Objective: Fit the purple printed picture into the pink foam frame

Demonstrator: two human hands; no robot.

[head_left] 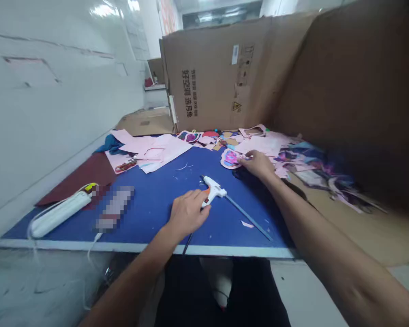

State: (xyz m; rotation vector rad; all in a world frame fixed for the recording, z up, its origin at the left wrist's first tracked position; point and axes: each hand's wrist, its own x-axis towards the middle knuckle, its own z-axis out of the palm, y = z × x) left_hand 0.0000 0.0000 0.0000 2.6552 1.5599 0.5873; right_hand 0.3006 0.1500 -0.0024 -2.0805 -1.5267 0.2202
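My left hand (188, 212) is closed round the handle of a white glue gun (214, 190) with an orange trigger, which lies on the blue table top (150, 204), nozzle pointing away. My right hand (258, 163) reaches further out and pinches the edge of a pink and blue paper cutout (230, 158). A thin glue stick (248, 218) sticks out behind the gun toward the table's front right.
Pink paper sheets (157, 150) and colourful cutouts (303, 159) litter the far side and right. Tall cardboard panels (225, 77) wall off the back and right. A white power strip (59, 213) and a blurred object (114, 209) lie at left, beside a white wall (54, 100).
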